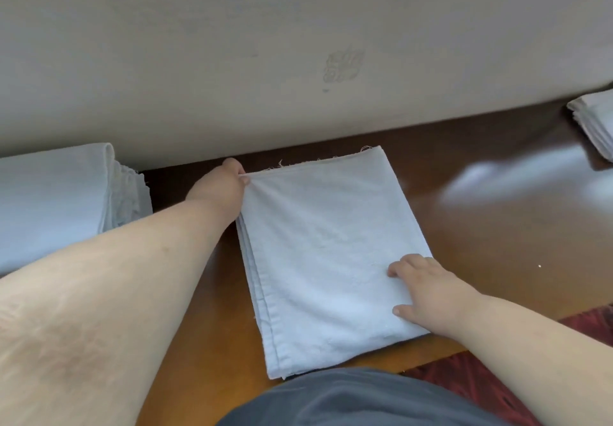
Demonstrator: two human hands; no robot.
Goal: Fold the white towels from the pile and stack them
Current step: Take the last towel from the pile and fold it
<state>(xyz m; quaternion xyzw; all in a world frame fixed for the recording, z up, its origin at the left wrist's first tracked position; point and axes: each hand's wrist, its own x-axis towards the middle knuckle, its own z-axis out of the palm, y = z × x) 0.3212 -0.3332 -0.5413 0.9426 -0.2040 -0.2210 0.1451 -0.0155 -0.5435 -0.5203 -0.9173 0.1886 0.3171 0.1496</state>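
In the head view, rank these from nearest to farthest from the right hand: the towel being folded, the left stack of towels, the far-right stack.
1. Towel being folded: under the right hand, centre of table.
2. Far-right stack: back right, by the wall.
3. Left stack: far left, beyond the left hand.

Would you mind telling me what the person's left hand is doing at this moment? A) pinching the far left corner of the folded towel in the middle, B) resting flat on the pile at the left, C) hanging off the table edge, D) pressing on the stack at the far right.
A: the left hand pinches the far left corner of the folded towel, while the right hand rests flat on its near right part.
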